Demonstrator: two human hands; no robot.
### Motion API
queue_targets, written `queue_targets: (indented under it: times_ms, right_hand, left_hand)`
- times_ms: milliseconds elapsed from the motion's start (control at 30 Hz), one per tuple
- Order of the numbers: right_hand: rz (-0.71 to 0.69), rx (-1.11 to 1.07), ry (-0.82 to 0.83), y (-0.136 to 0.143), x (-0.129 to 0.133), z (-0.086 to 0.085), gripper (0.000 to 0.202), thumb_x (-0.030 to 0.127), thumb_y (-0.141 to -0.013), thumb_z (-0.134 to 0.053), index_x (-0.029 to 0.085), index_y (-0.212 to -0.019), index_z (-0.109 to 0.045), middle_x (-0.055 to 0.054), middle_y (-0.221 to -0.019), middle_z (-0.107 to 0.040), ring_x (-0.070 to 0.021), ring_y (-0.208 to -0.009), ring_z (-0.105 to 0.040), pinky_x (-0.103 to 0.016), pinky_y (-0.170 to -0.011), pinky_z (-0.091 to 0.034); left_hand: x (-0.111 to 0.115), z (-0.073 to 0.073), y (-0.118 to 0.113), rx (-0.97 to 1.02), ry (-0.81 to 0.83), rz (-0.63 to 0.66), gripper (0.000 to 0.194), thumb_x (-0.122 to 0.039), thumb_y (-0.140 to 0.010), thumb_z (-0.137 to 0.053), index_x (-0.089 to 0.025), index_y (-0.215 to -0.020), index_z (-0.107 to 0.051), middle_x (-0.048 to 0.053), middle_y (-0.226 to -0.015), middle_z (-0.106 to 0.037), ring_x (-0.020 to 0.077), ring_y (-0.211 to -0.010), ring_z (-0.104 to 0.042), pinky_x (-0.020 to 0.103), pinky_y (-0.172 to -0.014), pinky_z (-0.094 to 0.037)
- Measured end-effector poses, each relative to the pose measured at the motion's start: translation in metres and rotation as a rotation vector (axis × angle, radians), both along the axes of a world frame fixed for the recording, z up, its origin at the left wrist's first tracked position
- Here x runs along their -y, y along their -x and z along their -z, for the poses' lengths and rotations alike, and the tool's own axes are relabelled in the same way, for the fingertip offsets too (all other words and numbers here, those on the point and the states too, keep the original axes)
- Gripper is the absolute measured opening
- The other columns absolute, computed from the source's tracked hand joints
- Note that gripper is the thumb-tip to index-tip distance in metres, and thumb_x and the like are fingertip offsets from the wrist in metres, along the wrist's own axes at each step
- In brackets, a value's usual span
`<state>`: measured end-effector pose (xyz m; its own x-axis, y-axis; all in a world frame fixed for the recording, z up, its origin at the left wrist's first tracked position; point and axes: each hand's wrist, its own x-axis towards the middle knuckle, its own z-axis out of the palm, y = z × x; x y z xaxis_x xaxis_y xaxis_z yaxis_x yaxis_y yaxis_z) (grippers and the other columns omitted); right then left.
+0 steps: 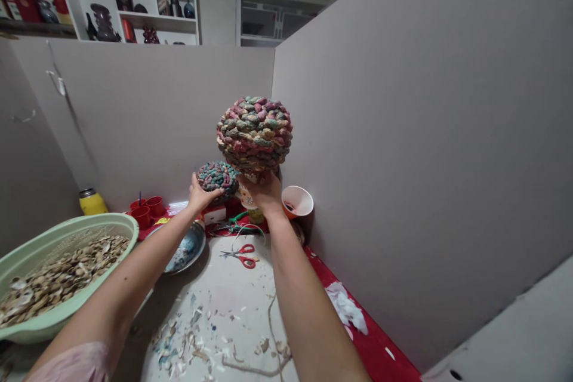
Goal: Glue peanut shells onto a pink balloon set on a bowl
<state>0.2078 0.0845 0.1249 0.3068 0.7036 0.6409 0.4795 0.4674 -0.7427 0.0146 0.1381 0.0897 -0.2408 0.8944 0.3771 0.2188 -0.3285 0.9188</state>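
A large ball covered in pink, green and cream peanut-like pieces (255,132) is held up by my right hand (265,192), whose fingers are under its base. To its left and lower, my left hand (202,193) grips a smaller ball of teal and purple pieces (218,178), thumb at the front and fingers round its left side. The smaller ball is in front of the back wall, partly behind the thumb. A patterned cup (246,197) stands behind and beside my right hand, partly hidden.
Red-handled scissors (244,255), twine and shell scraps lie on the white table (219,298). At left is a green basin (129,224) of shells. Beyond are a metal bowl (202,245), red cups (155,206), a yellow bottle (92,203), green pliers (237,218) and a white cup (301,198).
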Motion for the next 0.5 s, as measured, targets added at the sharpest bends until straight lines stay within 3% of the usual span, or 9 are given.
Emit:
queue_targets:
  times_ms: [200,500]
  right_hand:
    - [-0.023,-0.025,-0.033,-0.003,0.001,-0.003,0.040,0.050,-0.067,-0.075,0.023,-0.095,-0.067,-0.008,-0.098,-0.073,-0.0315,-0.097,-0.067,-0.039,-0.081,-0.051]
    - [-0.045,-0.030,0.011,-0.006,-0.003,-0.001,0.043,0.049,-0.068,-0.076,0.021,-0.100,-0.068,-0.010,-0.100,-0.073,-0.0321,-0.099,-0.067,-0.038,-0.083,-0.052]
  left_hand:
    - [-0.001,-0.013,-0.005,-0.333,0.058,-0.183,0.123,-0.038,-0.053,-0.088,-0.015,-0.151,-0.016,0.025,-0.147,-0.036,0.0394,-0.137,-0.037,0.047,-0.112,-0.030]
    - [0.000,-0.050,0.002,-0.628,0.063,-0.225,0.125,-0.047,-0.055,-0.085,-0.016,-0.153,-0.014,0.024,-0.146,-0.039,0.0423,-0.135,-0.038,0.049,-0.111,-0.032]
